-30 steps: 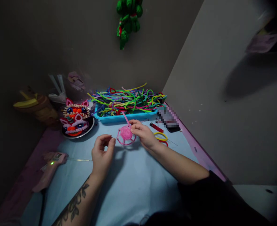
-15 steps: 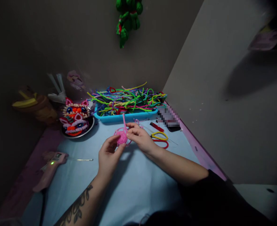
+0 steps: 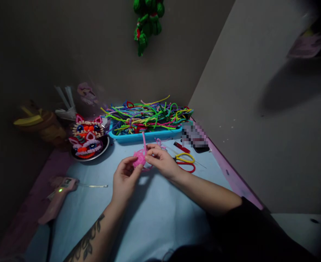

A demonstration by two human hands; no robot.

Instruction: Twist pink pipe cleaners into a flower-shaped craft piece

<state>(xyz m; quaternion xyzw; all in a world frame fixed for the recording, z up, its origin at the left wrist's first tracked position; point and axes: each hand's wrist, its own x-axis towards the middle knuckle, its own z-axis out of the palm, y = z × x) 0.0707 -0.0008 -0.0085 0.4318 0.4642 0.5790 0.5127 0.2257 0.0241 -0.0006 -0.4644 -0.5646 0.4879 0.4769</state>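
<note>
A pink pipe-cleaner coil (image 3: 139, 159) with a loose pink stem sticking up is held between both hands above the light blue table (image 3: 155, 214). My left hand (image 3: 124, 179) pinches its lower left edge with thumb and fingers. My right hand (image 3: 162, 161) grips its right side, fingers curled over it. Both hands are closed on the piece.
A blue tray (image 3: 146, 135) full of coloured pipe cleaners stands at the back. Yellow and red scissors (image 3: 186, 161) and a red lighter (image 3: 181, 147) lie to the right. A pipe-cleaner mask on a plate (image 3: 87, 137) and a pink glue gun (image 3: 58, 194) sit left.
My left hand moved right and up and took hold of the pink coil, which one second ago only my right hand held. The coil shifted slightly left.
</note>
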